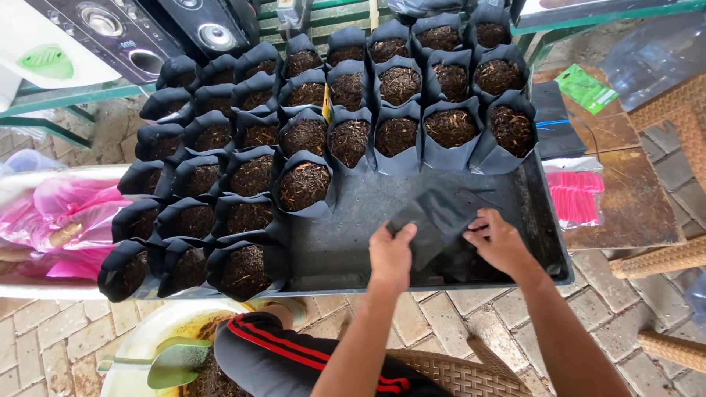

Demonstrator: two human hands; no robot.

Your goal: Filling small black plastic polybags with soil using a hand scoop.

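Brick paving (pixel 51 345) underfoot; black tray (pixel 540 220) crowded with soil-filled bags (pixel 303 185). Both my hands, left (pixel 390 255) and right (pixel 498 241), pinch an empty black bag (pixel 435 215) over the tray's bare part.

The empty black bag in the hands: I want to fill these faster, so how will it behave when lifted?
The bag looks thin and creased, so probably floppy and very light. It lies flat between the left hand and right hand, so it likely won't stand open unaided. The filled bags stand upright on the tray, so soil probably steadies it.
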